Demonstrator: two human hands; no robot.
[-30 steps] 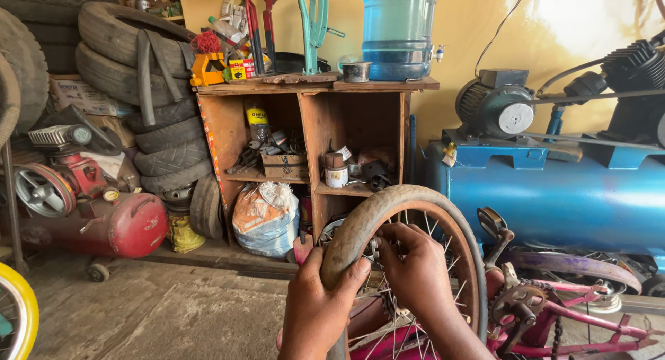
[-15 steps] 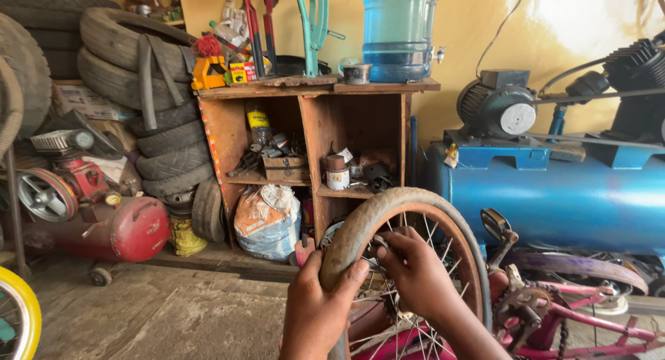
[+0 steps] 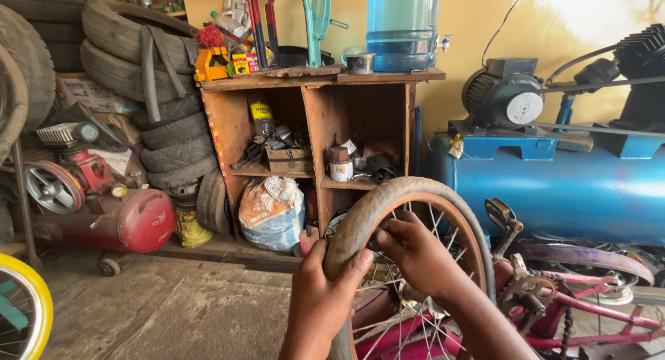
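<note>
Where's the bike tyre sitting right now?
Lower centre of the head view: the dusty tyre arcs over the spoked wheel, left hand gripping its left side, right hand just inside, before the blue compressor tank.

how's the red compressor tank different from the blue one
The red tank is small and sits low on a little wheel at the left; the blue tank is far bigger, behind the pink bicycle frame. Both lie horizontal, with machinery mounted on top.

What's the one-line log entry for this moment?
left hand: grips tyre | right hand: fingers at rim inside tyre | wheel: on pink bike
</note>
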